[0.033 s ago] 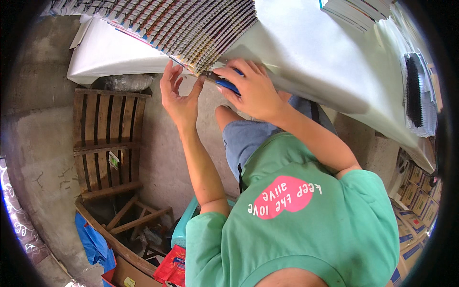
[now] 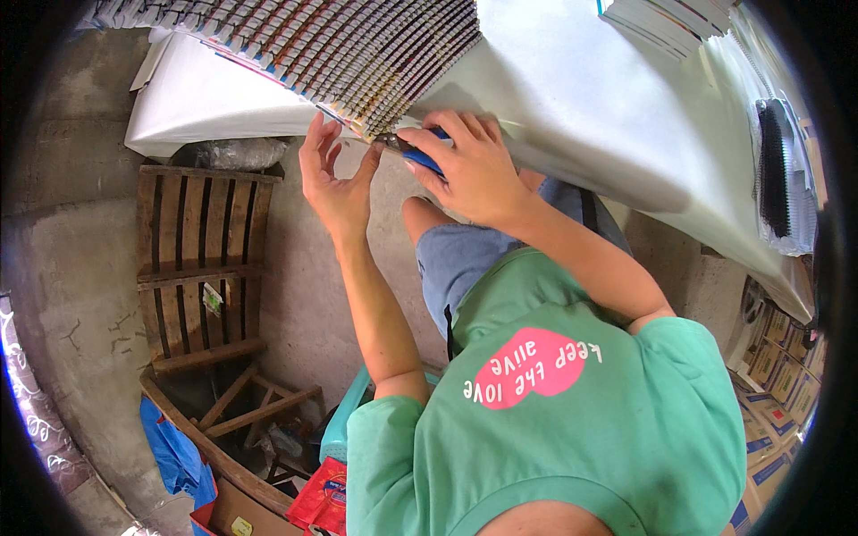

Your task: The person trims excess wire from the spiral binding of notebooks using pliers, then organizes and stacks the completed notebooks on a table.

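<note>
Right hand (image 2: pixel 474 174) clamped on blue-handled pliers (image 2: pixel 413 152) at the near table edge (image 2: pixel 626 170), left hand (image 2: pixel 332 183) open with fingers steadying the corner of the fanned booklet stack (image 2: pixel 357 54); looks mid-crimp on the binding, next squeeze likely needs jaws aligned.

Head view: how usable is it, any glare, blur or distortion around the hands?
Head view: strong fisheye bending, table edge curves, black corners. Daylight glare washes out the white table cover; floor beneath sits in shade. Left hand and right hand, gripping a blue-handled tool at the fanned stack of booklets, are sharp, without motion blur.
</note>
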`<state>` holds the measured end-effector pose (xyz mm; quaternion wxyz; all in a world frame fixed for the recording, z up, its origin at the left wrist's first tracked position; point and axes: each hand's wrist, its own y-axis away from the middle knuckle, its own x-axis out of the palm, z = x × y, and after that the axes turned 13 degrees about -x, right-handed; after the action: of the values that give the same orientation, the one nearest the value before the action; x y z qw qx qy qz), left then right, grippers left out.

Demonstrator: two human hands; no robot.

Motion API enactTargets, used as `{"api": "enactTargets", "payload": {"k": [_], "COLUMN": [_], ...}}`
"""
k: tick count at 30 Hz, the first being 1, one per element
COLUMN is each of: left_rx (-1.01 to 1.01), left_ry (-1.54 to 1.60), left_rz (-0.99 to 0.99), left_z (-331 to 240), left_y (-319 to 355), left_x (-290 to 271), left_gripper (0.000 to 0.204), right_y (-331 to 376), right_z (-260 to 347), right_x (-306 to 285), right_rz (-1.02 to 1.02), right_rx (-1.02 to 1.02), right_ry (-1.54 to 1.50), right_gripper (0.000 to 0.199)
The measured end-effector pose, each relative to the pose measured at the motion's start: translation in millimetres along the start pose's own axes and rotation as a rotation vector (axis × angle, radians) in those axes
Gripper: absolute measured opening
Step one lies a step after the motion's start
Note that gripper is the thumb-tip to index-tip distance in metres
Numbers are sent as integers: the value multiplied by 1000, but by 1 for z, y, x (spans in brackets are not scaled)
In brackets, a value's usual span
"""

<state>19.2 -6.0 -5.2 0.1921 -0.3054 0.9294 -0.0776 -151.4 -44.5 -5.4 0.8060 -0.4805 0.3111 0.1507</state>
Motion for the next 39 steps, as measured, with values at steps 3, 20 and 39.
{"api": "enactTargets", "payload": {"k": [3,20,39], "left_rx": [-16,-64,-288], "left_ry": [-40,56,252], "left_rz": [-19,-37,97], "left_z": [0,1,0], "left_y": [1,6,8], "left_x": [0,2,4], "left_gripper": [74,73,88], "right_y": [-2,-1,0], "right_z": [3,-6,0], "right_x": [1,13,-6], "right_rz": [13,63,42], "right_rx": [-48,-89,-89], "right_ry": [166,147,228], "right_gripper": [34,34,36]}}
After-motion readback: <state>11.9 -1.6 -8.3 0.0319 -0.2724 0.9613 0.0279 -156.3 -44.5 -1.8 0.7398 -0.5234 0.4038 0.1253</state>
